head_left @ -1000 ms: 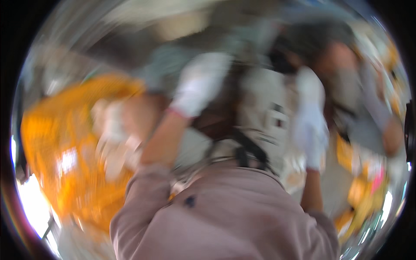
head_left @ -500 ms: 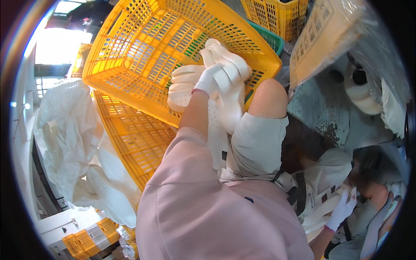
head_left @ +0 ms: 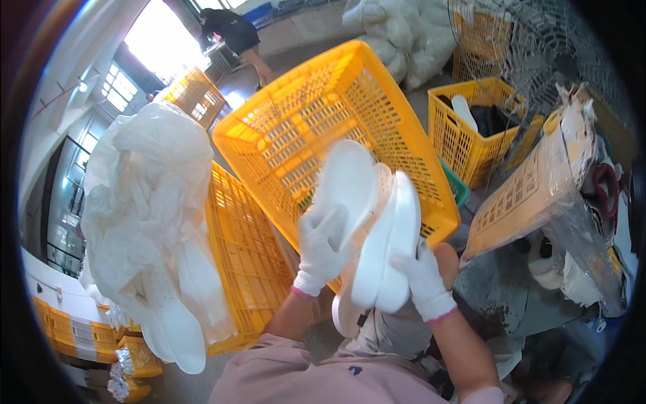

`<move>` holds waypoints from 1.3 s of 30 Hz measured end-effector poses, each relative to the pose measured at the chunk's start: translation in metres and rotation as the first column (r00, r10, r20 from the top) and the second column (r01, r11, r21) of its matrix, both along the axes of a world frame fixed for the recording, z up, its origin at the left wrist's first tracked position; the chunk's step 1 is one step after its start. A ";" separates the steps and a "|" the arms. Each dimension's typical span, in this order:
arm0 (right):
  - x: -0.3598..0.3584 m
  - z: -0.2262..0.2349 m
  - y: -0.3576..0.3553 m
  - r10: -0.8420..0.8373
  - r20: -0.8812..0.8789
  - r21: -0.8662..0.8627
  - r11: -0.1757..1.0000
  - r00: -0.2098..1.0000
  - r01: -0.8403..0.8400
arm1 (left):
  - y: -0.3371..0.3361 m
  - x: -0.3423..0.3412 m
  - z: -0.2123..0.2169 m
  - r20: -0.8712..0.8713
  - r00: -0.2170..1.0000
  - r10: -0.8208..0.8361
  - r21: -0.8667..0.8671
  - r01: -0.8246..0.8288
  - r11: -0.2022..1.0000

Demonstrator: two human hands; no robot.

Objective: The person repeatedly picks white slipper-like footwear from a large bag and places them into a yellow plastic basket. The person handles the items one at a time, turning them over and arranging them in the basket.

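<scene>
Both my hands wear white knit gloves with pink cuffs. My left hand [head_left: 323, 246] is closed around the near end of a white shoe sole [head_left: 348, 185], slightly blurred, which tilts up over the yellow crate's near side. Beside it, several white shoe soles [head_left: 387, 249] are bunched together in front of me. My right hand [head_left: 420, 279] grips this bunch from its right side, fingers partly hidden behind the soles. A perforated sole surface [head_left: 382, 182] shows between the two groups. The large yellow crate [head_left: 269, 118] is tilted toward me, its slatted bottom showing.
At left, a clear plastic bag [head_left: 145, 175] with white soles rests by another yellow crate [head_left: 249, 269]. A cardboard piece [head_left: 521, 192] leans at right, under a wire fan guard [head_left: 538, 47]. Behind stands a yellow crate of soles [head_left: 471, 145]. A person [head_left: 232, 34] bends far back.
My left hand has drawn back from inside the crate with a sole. My right hand has come up from the lower right to the soles before me. The view has tilted upward.
</scene>
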State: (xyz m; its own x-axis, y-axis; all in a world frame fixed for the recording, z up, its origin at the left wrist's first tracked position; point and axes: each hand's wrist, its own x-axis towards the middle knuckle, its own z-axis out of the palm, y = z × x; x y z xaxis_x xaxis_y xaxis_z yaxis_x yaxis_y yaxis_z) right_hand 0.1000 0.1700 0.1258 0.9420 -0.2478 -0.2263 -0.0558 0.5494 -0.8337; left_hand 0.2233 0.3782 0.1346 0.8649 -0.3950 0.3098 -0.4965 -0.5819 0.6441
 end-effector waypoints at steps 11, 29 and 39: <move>-0.012 0.004 0.001 -0.094 -0.134 -0.729 0.684 0.987 -0.034 | -0.034 -0.051 -0.021 -0.393 0.827 -0.401 -0.485 0.184 0.855; -0.350 -0.028 -0.037 -0.575 -0.304 -0.184 0.818 0.760 0.545 | -0.231 -0.205 -0.048 -0.534 -0.390 -0.750 -0.658 0.749 0.079; -0.382 0.054 -0.041 -0.952 -0.081 -0.764 0.249 0.294 0.595 | -0.317 -0.281 -0.050 -0.746 -0.494 -0.447 -0.513 -0.002 0.858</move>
State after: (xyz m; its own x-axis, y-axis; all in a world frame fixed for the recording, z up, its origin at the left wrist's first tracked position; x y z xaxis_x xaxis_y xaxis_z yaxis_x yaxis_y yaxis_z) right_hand -0.2816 0.1290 0.1799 -0.0396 -0.9987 -0.0318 -0.3129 0.0427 -0.9488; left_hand -0.0576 0.0612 0.0847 -0.1566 -0.8037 -0.5740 0.8066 -0.4395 0.3953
